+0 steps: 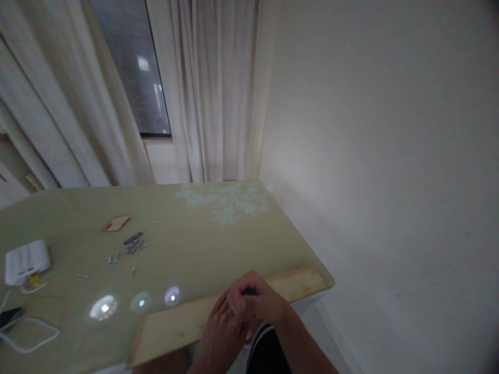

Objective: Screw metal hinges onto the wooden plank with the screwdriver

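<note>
A long pale wooden board (171,332) lies along the front edge of the table. Over its middle my two hands are pressed close together. My right hand (257,298) is closed in a fist, with something small and dark just showing between the fingers; its kind cannot be made out. My left hand (224,330) sits against it, fingers bent and drawn together, and whatever they hold is hidden.
On the green table (218,249) lie several loose screws (114,261), a small pile of metal hardware (133,245) and a flat wooden piece (116,224). A white device (27,261) with a white cable (35,349) and a dark object (10,317) are at left. A wall (382,171) borders the right side.
</note>
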Demonstrator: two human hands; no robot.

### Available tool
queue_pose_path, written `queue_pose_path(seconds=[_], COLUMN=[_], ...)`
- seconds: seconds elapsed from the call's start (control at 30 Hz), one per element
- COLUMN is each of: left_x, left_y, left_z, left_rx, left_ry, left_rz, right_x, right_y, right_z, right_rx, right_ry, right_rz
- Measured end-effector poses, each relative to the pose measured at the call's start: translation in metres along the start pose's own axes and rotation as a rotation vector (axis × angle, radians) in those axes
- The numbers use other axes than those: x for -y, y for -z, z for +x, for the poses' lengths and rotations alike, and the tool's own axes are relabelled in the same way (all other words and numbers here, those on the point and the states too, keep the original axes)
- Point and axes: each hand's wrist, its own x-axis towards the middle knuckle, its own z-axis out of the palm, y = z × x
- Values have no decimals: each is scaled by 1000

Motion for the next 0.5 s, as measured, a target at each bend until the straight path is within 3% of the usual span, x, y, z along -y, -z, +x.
queue_pose_path(seconds=[0.13,0.2,0.23,0.27,0.3,0.4,0.43,0.47,0.5], left_x=[1,1,1,1,1,1,1,1,2], left_y=[2,1,0,-1,-2,-4,-4,-4,-3], left_z=[6,6,6,5,4,0,0,1,2], left_rx=[3,-24,-31,-37,-44,-56,-45,-28,-7], left_ry=[-35,-58,-62,-59,-48,6,13,10,-1], left_rz=[34,49,43,29,14,-18,-23,-24,-20], right_x=[-13,-21,-23,-24,-23,-14,-11,-8,-8], right_y=[-22,-35,-38,-37,-34,-11,-3,3,6], right_z=[11,10,7,4,1,-5,-5,-4,-3], right_rx=[-830,-1101,-1139,-1096,-960,-210,-34,-2,-59], right_ry=[116,200,240,265,265,128,85,78,87], right_rz=[-166,-228,-237,-241,-236,-126,-60,-4,32])
